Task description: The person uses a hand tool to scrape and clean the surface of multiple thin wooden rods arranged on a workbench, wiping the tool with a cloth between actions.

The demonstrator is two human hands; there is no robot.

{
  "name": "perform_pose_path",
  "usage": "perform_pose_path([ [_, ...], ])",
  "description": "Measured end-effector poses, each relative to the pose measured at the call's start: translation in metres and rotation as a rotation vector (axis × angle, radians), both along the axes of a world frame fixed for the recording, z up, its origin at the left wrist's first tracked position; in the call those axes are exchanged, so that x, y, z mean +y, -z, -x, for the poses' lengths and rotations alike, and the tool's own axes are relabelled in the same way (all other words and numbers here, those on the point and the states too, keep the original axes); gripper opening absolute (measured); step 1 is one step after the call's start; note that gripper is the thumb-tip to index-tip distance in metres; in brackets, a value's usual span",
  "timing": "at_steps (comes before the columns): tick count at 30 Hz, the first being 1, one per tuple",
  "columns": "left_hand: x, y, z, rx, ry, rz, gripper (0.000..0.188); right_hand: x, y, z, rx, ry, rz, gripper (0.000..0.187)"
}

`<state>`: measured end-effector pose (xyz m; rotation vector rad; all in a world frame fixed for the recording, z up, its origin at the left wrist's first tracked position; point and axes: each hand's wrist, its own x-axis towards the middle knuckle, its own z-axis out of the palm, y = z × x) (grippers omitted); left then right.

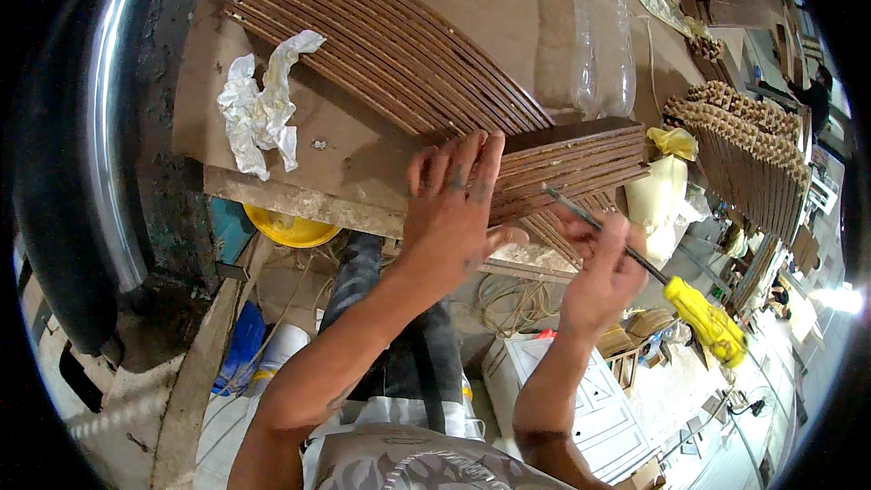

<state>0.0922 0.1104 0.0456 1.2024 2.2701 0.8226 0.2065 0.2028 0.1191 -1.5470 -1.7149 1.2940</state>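
Observation:
Brown wooden strips lie in a long, slightly curved stack (390,45) across the table, their pale edges showing. A shorter bundle of brown strips (581,159) crosses its near end at an angle. My left hand (454,195) grips the left end of this bundle, fingers over its edge and thumb below. In my right hand (603,259) is a screwdriver (706,319), held by its dark shaft between the fingers. Its yellow handle points away to the lower right, and the shaft's tip reaches the bundle's near side.
Crumpled white paper (259,113) lies on the table (354,168) at left. Clear plastic (603,36) lies at the back, and a yellowish bag (658,200) hangs at right. Further right stand stacked wooden pieces (744,145). Below are a yellow basin (290,227) and a white cabinet (572,408).

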Motion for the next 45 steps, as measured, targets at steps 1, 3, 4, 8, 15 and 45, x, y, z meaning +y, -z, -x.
perform_pose_path([
  [1, -0.003, -0.009, 0.004, -0.103, 0.003, -0.008, 0.104, 0.002, 0.0, -0.011, 0.148, 0.07, 0.069, 0.027],
  [3, -0.02, -0.008, -0.002, -0.128, -0.079, -0.104, 0.089, 0.006, 0.001, -0.041, 0.437, 0.228, 0.178, 0.031],
  [4, -0.032, -0.004, 0.0, -0.135, -0.141, -0.174, 0.08, 0.004, 0.004, -0.053, 0.469, 0.247, 0.197, 0.03],
  [8, -0.104, 0.02, 0.049, 0.058, -0.72, -0.166, 0.061, -0.035, 0.011, -0.027, 0.43, 0.151, 0.168, 0.028],
  [15, -0.176, 0.104, 0.105, -0.011, -0.598, 0.046, 0.054, -0.081, 0.022, 0.014, 0.429, -0.26, 0.108, 0.02],
  [45, -0.182, 0.089, 0.125, -1.432, -0.92, -0.601, 0.019, -0.175, 0.127, 0.14, 0.279, -0.21, 0.65, 0.045],
])
